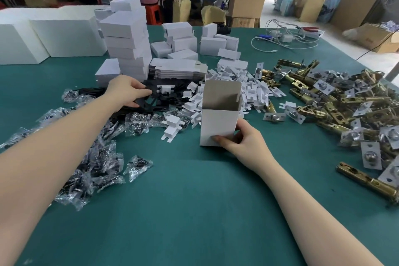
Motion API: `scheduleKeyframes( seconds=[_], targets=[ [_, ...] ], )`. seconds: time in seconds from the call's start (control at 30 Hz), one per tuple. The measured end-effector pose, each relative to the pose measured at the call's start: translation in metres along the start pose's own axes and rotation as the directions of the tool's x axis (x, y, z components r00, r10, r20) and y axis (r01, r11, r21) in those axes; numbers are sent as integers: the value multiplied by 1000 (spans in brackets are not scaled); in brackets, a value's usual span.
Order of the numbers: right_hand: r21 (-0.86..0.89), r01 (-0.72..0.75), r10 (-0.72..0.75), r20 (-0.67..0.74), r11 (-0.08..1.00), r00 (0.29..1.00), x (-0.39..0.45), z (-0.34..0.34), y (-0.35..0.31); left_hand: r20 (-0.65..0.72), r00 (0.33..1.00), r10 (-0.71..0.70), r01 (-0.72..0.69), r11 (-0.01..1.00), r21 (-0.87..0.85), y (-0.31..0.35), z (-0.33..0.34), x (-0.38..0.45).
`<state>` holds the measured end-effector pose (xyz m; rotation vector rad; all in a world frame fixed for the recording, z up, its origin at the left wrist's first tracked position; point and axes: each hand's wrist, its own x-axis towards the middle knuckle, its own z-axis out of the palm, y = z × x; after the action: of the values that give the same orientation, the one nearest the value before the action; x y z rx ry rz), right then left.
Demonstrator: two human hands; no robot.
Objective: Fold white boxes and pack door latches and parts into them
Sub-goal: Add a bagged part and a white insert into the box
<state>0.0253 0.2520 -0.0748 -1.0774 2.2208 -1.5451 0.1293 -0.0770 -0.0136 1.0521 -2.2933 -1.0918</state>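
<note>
An open white box (218, 123) stands upright on the green table (183, 190), its top flap raised. My right hand (244, 140) grips its lower right corner, thumb across the front. My left hand (125, 90) reaches to a heap of black flat parts (164, 97) and pinches one of them. White card inserts (254, 90) lie piled behind the box. Brass door latches (345, 106) with white-backed metal plates are heaped at the right. Clear bags of screws (97, 157) spread out on the left.
Flat unfolded boxes (177, 69) are stacked behind the black parts, beside a tall stack of closed white boxes (127, 43). Large white blocks (54, 34) stand far left. Cables (287, 39) lie at the back right. People stand at far benches.
</note>
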Motion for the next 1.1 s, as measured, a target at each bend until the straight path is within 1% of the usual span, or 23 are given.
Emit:
scheduleKeyframes(
  seconds=[0.07, 0.13, 0.23, 0.27, 0.33, 0.37, 0.4, 0.43, 0.47, 0.5, 0.53, 0.6, 0.67, 0.73, 0.77, 0.8, 0.83, 0.87, 0.9, 0.93, 1.03, 1.1],
  targets=[
    [2, 4, -4, 2, 1000, 1000, 0, 0, 0, -24, 997, 78, -72, 981, 179, -1, -2, 1],
    [5, 6, -6, 2, 1000, 1000, 0, 0, 0, -20, 991, 133, -121, 946, 300, -1, -3, 2],
    [10, 9, -9, 2, 1000, 1000, 1, 0, 0, -35, 977, 212, -170, 862, 478, 2, -3, 3],
    [9, 9, -9, 2, 1000, 1000, 1, 0, 0, -47, 970, 239, -182, 839, 512, 4, -4, 4],
    [4, 11, -11, 4, 1000, 1000, 1, 0, -1, -80, 963, 258, -183, 842, 507, 7, -8, 5],
    [2, 11, -11, 5, 1000, 1000, 1, 0, -1, -104, 964, 243, -168, 868, 468, 9, -10, 5],
    [4, 12, -12, 5, 1000, 1000, 1, 0, -1, -130, 971, 200, -137, 915, 380, 10, -12, 5],
    [8, 11, -11, 5, 1000, 1000, 1, 0, -1, -148, 981, 124, -87, 968, 237, 12, -12, 4],
    [12, 10, -10, 4, 1000, 1000, 1, 0, -1, -145, 989, 33, -24, 998, 65, 13, -11, 3],
    [16, 8, -8, 5, 1000, 1000, 1, 0, -2, -116, 991, -60, 50, 994, -92, 15, -9, 1],
    [18, 7, -7, 5, 1000, 1000, 1, 0, -2, -59, 988, -139, 124, 969, -214, 17, -7, -2],
    [23, 6, -6, 6, 1000, 1000, 0, 0, -2, 93, 968, -234, 252, 892, -375, 19, -4, -4],
    [23, 5, -5, 7, 1000, 1000, 0, 0, -2, 215, 940, -266, 337, 828, -448, 18, -3, -6],
    [20, 1, -1, 9, 1000, 1000, 0, -1, -2, 270, 929, -255, 359, 803, -476, 14, -2, -5],
    [19, 0, 0, 9, 1000, 1000, 0, -1, -2, 285, 928, -240, 350, 823, -447, 13, -2, -7],
    [19, -1, 1, 8, 1000, 1000, 0, -1, -2, 277, 938, -207, 302, 881, -364, 11, -2, -8],
    [18, -2, 1, 7, 1000, 1000, -1, -1, -2, 246, 956, -158, 213, 952, -219, 8, -2, -7],
    [18, -2, 2, 8, 1000, 1000, 0, -1, -2, 203, 975, -93, 103, 994, -41, 6, -2, -8],
    [18, -3, 3, 9, 1000, 1000, 0, -1, -2, 160, 987, -17, -1, 994, 109, 5, -3, -8],
    [21, -4, 4, 10, 1000, 1000, 0, -1, -2, 128, 990, 52, -77, 977, 197, 4, -5, -9],
    [28, -4, 4, 11, 1000, 1000, 0, -1, -1, 80, 968, 238, -251, 914, 318, 5, -7, -14],
    [30, -6, 5, 12, 1000, 1000, 0, -1, -1, 89, 939, 331, -337, 847, 411, 9, -7, -19]
  ],
)
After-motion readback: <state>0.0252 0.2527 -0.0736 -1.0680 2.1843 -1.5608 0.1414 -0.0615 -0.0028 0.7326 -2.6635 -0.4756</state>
